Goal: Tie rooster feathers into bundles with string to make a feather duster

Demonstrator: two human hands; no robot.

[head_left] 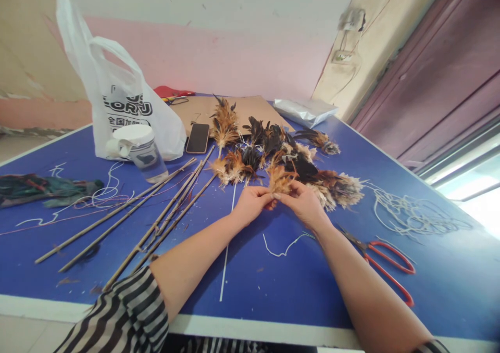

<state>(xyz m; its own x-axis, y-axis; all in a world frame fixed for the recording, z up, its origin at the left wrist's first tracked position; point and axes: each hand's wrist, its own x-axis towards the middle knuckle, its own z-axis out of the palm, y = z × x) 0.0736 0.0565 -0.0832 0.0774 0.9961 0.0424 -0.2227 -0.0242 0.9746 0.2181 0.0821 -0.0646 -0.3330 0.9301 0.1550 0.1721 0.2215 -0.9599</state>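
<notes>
Both my hands meet at a small bunch of orange-brown feathers (pixel 280 178) above the blue table. My left hand (pixel 253 203) pinches its lower end with closed fingers. From the other side, my right hand (pixel 303 202) grips the same bunch, thumb and fingers pressed together. Behind and beside them lie black and brown feather bundles (pixel 269 137), with pale fluffy ends (pixel 347 190) to the right. A feather bundle on a stick (pixel 224 124) rests farther back. A short piece of white string (pixel 285 251) lies just below my hands.
Thin sticks (pixel 164 217) lie on the left, near a plastic cup (pixel 146 158) and a white plastic bag (pixel 128 98). A phone (pixel 198 138) sits by the cardboard (pixel 250 111). Red-handled scissors (pixel 385 262) and tangled white string (pixel 410 212) are on the right.
</notes>
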